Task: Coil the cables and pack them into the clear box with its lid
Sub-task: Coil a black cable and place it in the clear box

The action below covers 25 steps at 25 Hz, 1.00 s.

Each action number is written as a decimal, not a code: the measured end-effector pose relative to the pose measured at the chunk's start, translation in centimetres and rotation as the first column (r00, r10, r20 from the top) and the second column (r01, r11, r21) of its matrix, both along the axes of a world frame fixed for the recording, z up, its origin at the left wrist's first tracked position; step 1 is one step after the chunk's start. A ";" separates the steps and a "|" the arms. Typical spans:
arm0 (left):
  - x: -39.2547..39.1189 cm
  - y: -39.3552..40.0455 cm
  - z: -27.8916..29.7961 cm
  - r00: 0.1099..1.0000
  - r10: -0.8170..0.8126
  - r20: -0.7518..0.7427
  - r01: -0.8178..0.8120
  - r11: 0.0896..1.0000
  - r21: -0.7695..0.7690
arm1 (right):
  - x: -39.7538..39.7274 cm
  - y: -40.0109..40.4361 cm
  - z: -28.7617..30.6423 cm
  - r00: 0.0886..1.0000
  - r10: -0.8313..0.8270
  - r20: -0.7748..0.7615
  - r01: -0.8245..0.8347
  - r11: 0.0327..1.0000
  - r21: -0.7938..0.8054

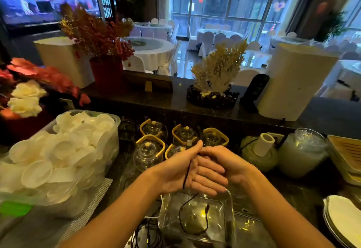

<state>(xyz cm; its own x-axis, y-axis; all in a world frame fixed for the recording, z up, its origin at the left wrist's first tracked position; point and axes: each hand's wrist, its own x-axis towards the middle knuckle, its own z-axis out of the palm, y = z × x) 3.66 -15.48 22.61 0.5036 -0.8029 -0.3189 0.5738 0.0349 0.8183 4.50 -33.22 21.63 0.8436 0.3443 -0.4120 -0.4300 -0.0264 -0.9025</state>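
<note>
- The black cable (186,171) vanishes between our left hand (175,169) and right hand (224,166); we cannot see how it is gripped.
- The clear box (230,208) is cut off at the bottom edge.
- Dark cords (148,234) beside it, perhaps more cables, are blurred.

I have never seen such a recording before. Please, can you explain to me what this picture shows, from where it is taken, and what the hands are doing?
There is no machine here. A person wears a camera on the head, so the single picture looks forward and down at their own arms. The left hand and the right hand meet above a counter, with a thin black cable pinched between them. Its free end hangs into the clear box just below. More cables lie left of the box. Also on the counter: a tub of white cups, glass teapots and stacked plates.
</note>
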 end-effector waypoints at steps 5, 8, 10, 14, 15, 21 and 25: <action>1.2 0.2 -1.6 1.000 0.023 -0.015 -0.021 0.990 0.140 | 2.0 0.8 1.6 0.969 0.058 0.241 0.071 0.867 -0.494; 1.8 -0.1 -2.8 0.992 0.120 -0.045 -0.110 0.977 0.185 | 1.9 1.2 2.6 0.935 0.084 0.343 0.140 0.804 -0.578; 2.1 -0.4 -3.2 0.971 0.239 -0.028 -0.230 0.958 0.171 | 1.1 1.8 2.7 0.916 0.108 0.386 0.152 0.797 -0.584; 2.5 -1.1 -3.6 0.897 0.420 -0.136 -0.428 0.903 -0.035 | -2.5 3.0 2.5 0.875 0.067 0.479 0.182 0.872 -0.455; 2.8 -1.3 -3.7 0.879 0.443 -0.177 -0.460 0.885 -0.071 | -3.6 3.1 1.9 0.870 0.058 0.489 0.177 0.890 -0.420; 2.7 -2.5 -2.4 0.891 0.366 -0.270 -0.443 0.831 -0.337 | -6.8 2.3 -3.6 0.943 -0.113 0.313 0.179 0.965 -0.191; 2.5 -2.1 -1.2 0.929 0.266 -0.256 -0.352 0.847 -0.398 | -7.0 0.7 -6.8 0.972 -0.099 0.212 0.133 0.979 -0.153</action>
<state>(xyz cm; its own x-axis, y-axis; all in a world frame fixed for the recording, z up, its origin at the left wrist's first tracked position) 6.14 -17.61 21.40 0.7154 -0.6929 -0.0900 0.6117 0.5588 0.5599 -2.45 -32.54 14.82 0.9453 0.1808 -0.2716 -0.2479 -0.1435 -0.9581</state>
